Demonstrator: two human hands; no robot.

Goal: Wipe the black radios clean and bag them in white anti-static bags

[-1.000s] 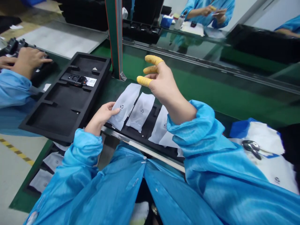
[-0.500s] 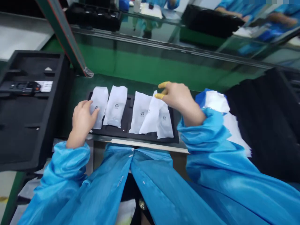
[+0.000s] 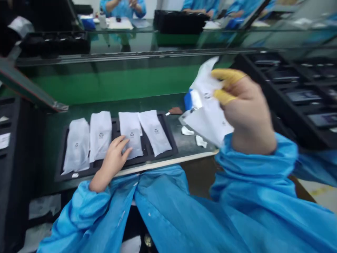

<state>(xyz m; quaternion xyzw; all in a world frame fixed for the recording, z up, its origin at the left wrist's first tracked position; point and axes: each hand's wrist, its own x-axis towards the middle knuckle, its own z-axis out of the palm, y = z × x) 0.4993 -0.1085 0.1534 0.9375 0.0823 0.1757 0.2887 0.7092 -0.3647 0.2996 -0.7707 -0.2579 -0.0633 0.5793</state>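
Several white paper-like bags with a printed recycling mark lie on a black foam tray point(image 3: 173, 147) in front of me. My left hand point(image 3: 114, 154) is open, its fingertips resting on the third bag point(image 3: 134, 141) from the left. Raised to the right, my right hand point(image 3: 244, 102) wears yellow finger cots on thumb and forefinger. It pinches a white bag point(image 3: 207, 105), which hangs crumpled and slightly blurred; whether more than one bag is there I cannot tell. Behind it shows a blue-and-white packet point(image 3: 193, 100).
White scraps point(image 3: 200, 141) and a brown piece point(image 3: 175, 110) lie right of the tray. Black trays with dark devices point(image 3: 302, 95) stand at the right, a black foam case point(image 3: 15, 168) at the left. A glass shelf point(image 3: 147, 54) crosses ahead; co-workers in blue point(image 3: 122, 8) sit beyond.
My view has swung to the right. My right hand has gone from above the tray to its right side, with a white bag in its fingers. My left hand moved from the leftmost bag to the third.
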